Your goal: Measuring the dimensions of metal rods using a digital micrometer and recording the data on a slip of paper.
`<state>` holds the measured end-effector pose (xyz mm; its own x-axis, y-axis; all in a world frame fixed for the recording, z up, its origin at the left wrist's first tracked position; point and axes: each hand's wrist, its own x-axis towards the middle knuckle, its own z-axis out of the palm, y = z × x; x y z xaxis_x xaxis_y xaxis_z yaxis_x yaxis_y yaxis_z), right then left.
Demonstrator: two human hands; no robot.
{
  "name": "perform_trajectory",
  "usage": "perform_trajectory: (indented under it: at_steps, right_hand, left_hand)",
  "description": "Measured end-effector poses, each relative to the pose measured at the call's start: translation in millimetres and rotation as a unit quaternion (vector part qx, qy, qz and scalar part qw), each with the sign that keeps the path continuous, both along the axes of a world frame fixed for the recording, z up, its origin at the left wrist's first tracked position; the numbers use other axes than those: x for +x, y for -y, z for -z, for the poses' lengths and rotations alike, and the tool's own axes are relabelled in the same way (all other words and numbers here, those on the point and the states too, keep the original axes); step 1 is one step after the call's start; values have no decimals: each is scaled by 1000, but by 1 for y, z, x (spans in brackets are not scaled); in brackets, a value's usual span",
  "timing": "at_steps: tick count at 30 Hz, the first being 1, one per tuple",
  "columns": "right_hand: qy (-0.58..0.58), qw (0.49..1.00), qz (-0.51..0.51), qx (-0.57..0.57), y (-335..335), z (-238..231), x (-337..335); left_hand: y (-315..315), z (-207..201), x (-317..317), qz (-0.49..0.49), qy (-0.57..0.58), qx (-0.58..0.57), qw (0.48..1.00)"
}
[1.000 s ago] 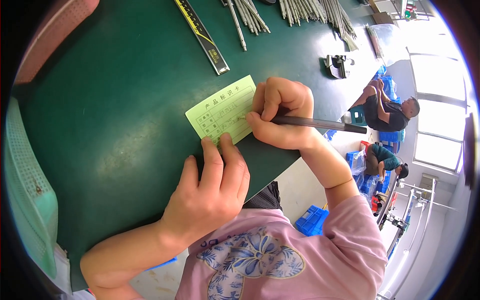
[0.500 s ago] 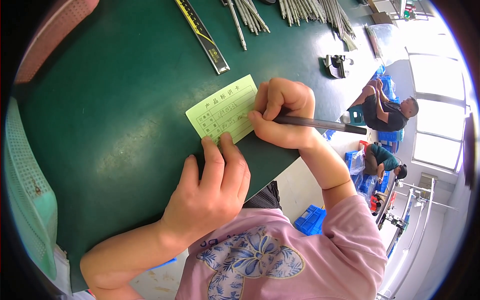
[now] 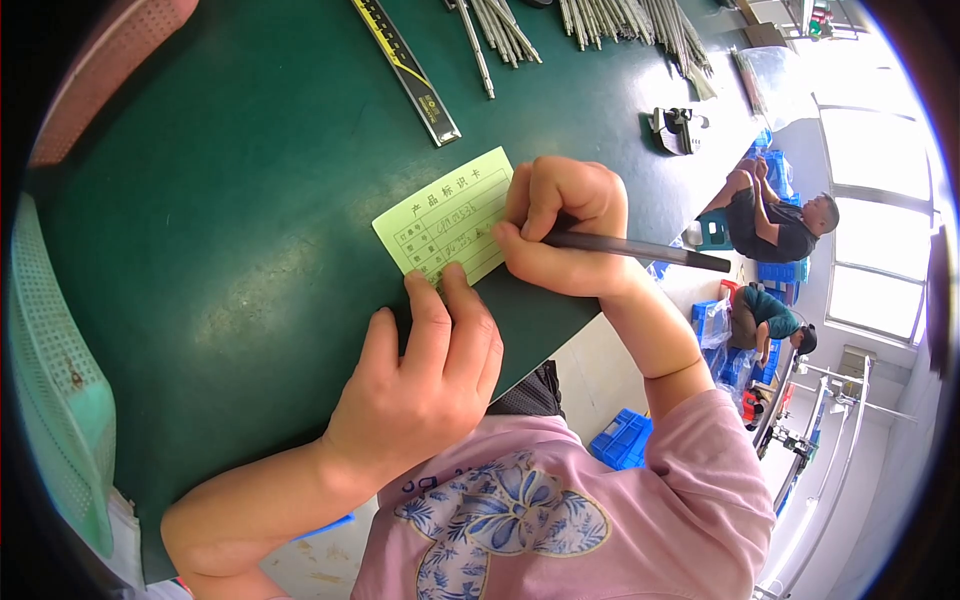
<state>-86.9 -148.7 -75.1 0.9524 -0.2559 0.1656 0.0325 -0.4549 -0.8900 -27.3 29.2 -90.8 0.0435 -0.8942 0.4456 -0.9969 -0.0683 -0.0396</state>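
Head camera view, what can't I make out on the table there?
In the head view:
Green card, lower rows: partly covered by the left hand.
Pen, gripped part: hidden by the right hand.
Ruler, far end: cut off by the top edge.
Metal rods, far ends: also cut off there.

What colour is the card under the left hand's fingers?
The card is pale yellow-green with dark print, shown best in the head view.

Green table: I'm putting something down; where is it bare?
Bare: between green basket and card, left of the ruler. Crowded: at the card, with left hand and right hand, and right of the ruler, where metal rods lie.
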Motion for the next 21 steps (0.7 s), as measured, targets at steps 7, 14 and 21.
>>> perform_trajectory:
  at_steps: [7,14,21]
  right_hand:
    - [-17,1000,-9,-3,1,-2,0]
    - [-11,1000,-8,-4,1,-2,0]
    - [-3,1000,-23,-17,3,-1,0]
  left_hand:
    - [0,1,0,-3,-3,-4,1000]
    - [0,0,0,-2,-13,1,1000]
    - [0,-1,0,0,-10,0,1000]
